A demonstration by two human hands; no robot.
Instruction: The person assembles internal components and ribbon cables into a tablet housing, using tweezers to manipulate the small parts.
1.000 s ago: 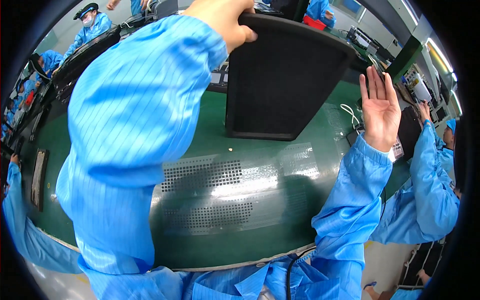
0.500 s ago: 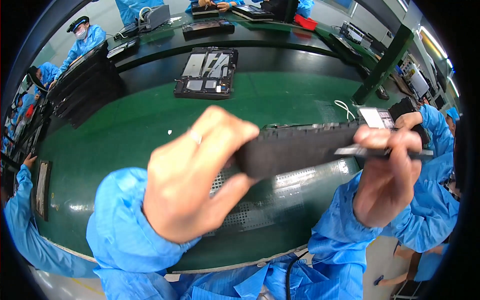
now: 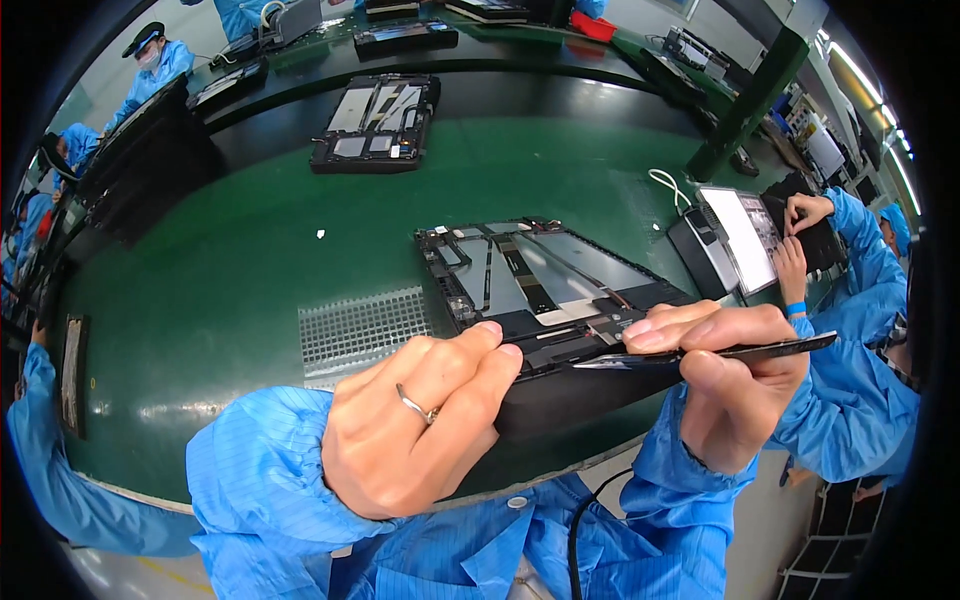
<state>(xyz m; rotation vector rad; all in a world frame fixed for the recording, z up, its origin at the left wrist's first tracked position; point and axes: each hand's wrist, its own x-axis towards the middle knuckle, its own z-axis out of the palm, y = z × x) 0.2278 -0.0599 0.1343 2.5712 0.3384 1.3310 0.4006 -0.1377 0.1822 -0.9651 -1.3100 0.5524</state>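
An opened tablet (image 3: 525, 275) lies tilted in a black foam tray (image 3: 585, 395) at the near edge of the bench. Its grey battery plates and ribbon cables show. My left hand (image 3: 410, 425), with a ring on one finger, is closed, and its fingertips press on the near left edge of the tablet and tray. Dark tweezers (image 3: 770, 349) are pinched in my right hand (image 3: 735, 390). Their tips point left over the tablet's near edge, while the right hand's fingers rest at its near right corner. Whatever lies under the left fingertips is hidden.
A perforated clear mat (image 3: 360, 325) lies on the green bench (image 3: 220, 290). Another opened tablet (image 3: 380, 120) lies farther back. Stacked black trays (image 3: 150, 160) stand at far left, and a green post (image 3: 750, 105) rises at right. A co-worker's hands (image 3: 795, 255) work beside a white-screened device (image 3: 735, 235).
The tablet and tray have come down and tipped so the inside faces up. My left hand has moved from the tray's end to its near edge. The tweezers stay in my right hand.
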